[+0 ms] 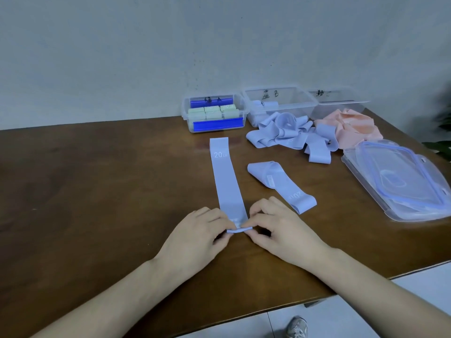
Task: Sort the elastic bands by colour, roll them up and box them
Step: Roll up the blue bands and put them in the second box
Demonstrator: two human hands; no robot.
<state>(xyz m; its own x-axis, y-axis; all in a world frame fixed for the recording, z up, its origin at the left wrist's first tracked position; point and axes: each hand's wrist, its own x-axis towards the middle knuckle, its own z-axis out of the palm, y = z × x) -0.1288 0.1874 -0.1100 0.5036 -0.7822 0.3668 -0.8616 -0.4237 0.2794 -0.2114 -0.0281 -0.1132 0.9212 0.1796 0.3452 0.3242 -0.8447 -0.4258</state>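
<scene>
lilac bands [288, 132], pink bands [351, 125], green rolls [212, 112]

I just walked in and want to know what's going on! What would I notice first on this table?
First you'd see the left hand and right hand pinching the near end of a long blue band in the middle of the brown table, starting a roll. Behind it, towards the right, lie a heap of loose blue bands and a pink heap. At the back wall, a clear box holds rolled green bands.
</scene>
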